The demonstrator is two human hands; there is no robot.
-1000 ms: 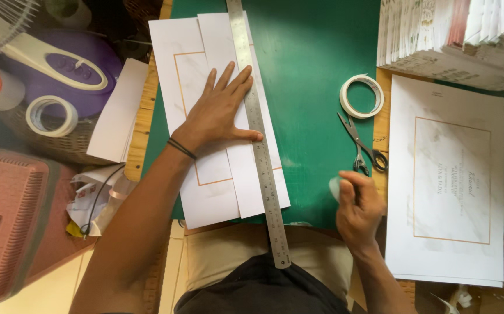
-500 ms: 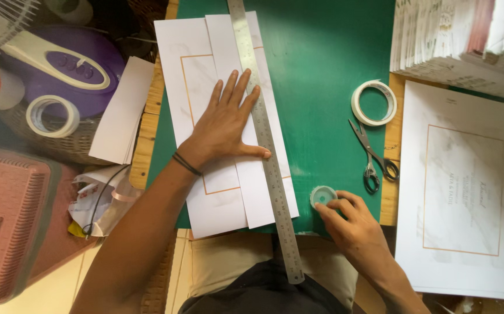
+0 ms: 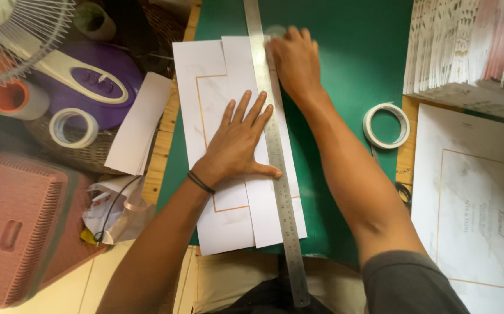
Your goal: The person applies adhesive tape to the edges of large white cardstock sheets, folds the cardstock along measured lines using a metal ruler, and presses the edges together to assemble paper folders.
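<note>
My left hand point(image 3: 237, 145) lies flat with its fingers spread on white sheets of paper point(image 3: 229, 227), and its thumb rests against a long steel ruler point(image 3: 281, 192). The ruler runs down the sheets over a green cutting mat point(image 3: 345, 35). My right hand point(image 3: 295, 61) is at the far end of the ruler, on its right edge. Its fingers are closed around a small pale round tool point(image 3: 275, 30), which is blurred. A dark band circles my left wrist.
A white tape roll point(image 3: 386, 125) lies on the mat's right edge. A stack of cards point(image 3: 467, 52) and a printed sheet point(image 3: 479, 209) are at the right. At the left are a fan's purple base point(image 3: 89, 81), another tape roll point(image 3: 73, 128), and a pink basket point(image 3: 13, 232).
My right hand picked up the small round tool near the ruler's near end and carried it up to the far end. My left hand stayed pressed on the paper.
</note>
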